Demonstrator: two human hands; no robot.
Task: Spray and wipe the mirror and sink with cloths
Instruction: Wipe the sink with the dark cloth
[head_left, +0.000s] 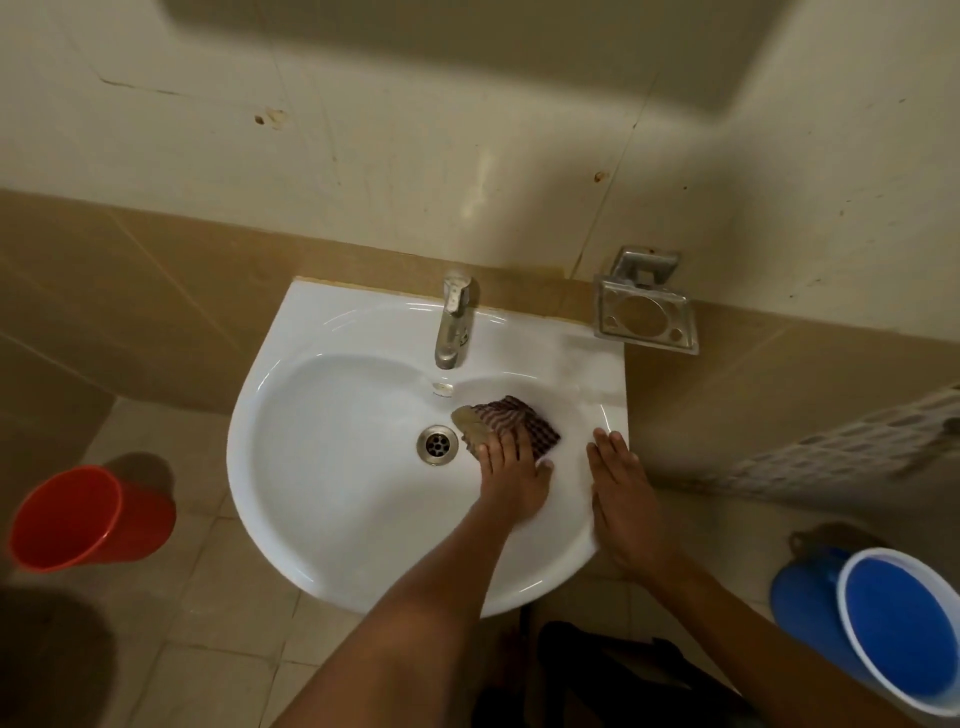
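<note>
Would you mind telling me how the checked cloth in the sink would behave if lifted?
The checked cloth lies crumpled under the left hand, so it is probably floppy and light. It should slide easily over the glossy sink.

We find no legible text, brand, number or sign here. A small dark mark sits on the white sink just under the overflow hole below the tap, possibly a maker's name, but it is too small and blurred for us to read. The tap's metal body carries no lettering that we can make out.
</note>
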